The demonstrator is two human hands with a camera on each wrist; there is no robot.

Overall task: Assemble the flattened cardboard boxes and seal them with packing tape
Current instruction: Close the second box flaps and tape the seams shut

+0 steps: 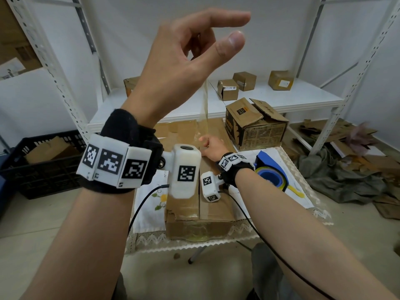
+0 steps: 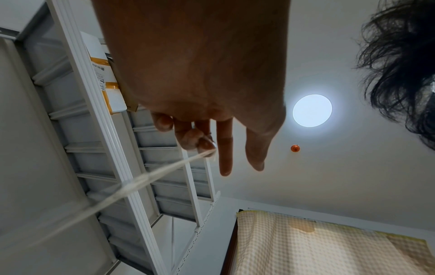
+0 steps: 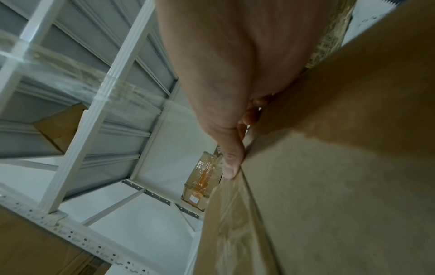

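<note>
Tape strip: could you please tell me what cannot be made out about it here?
1. Head view: where the tape meets the box, hidden by the right hand.
2. Head view: the left hand's grip on it, hidden behind the hand itself.
3. Right wrist view: the tape's surface, blurred.

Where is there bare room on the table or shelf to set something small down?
The white cloth left of the box is bare but for a cable. The shelf is free along its front right, before the small boxes. Right of the box is crowded by the blue tape dispenser.
</note>
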